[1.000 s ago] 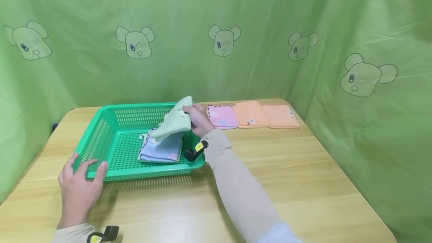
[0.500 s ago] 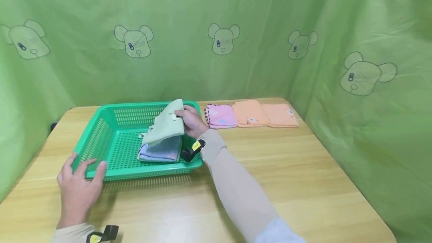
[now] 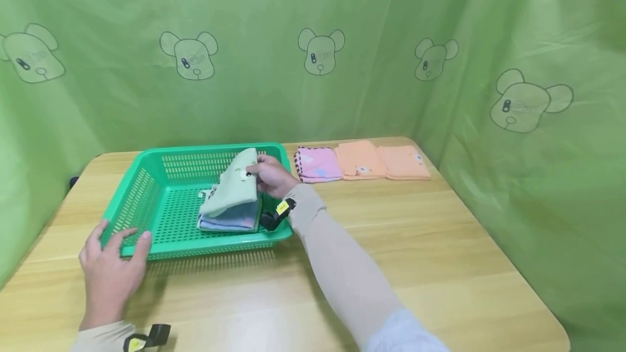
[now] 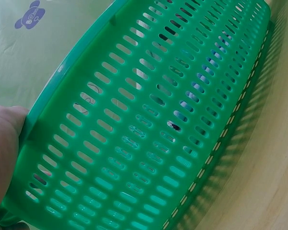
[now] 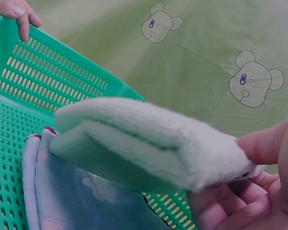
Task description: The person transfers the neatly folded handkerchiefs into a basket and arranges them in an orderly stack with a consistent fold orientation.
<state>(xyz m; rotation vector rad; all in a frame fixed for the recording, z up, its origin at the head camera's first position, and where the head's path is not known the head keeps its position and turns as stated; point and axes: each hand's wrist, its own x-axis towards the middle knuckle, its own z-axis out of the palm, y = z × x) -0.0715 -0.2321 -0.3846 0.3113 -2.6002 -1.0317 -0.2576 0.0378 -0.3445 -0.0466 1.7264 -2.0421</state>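
Observation:
My right hand (image 3: 275, 176) pinches a folded pale green towel (image 3: 236, 184) by its right edge, thumb on top. The towel slants over a folded blue towel (image 3: 230, 224) that lies in the green plastic basket (image 3: 200, 243). In the right wrist view the green towel (image 5: 134, 129) shows its thick folded layers above the blue towel (image 5: 86, 191). My left hand (image 3: 111, 273) grips the basket's near left corner, fingers over the rim and thumb along the front. In the left wrist view the basket's slotted wall (image 4: 120, 124) hides most of what lies inside.
Right of the basket, a folded pink towel (image 3: 320, 164) with a checked edge and two folded orange towels (image 3: 360, 160) lie in a row near the table's back edge. A green curtain (image 3: 254, 91) with bear prints stands close behind the wooden table (image 3: 415, 265).
My right hand has carried the green towel left and slightly down, lower over the blue towel. The left hand keeps its hold on the basket corner. The head view has shifted slightly.

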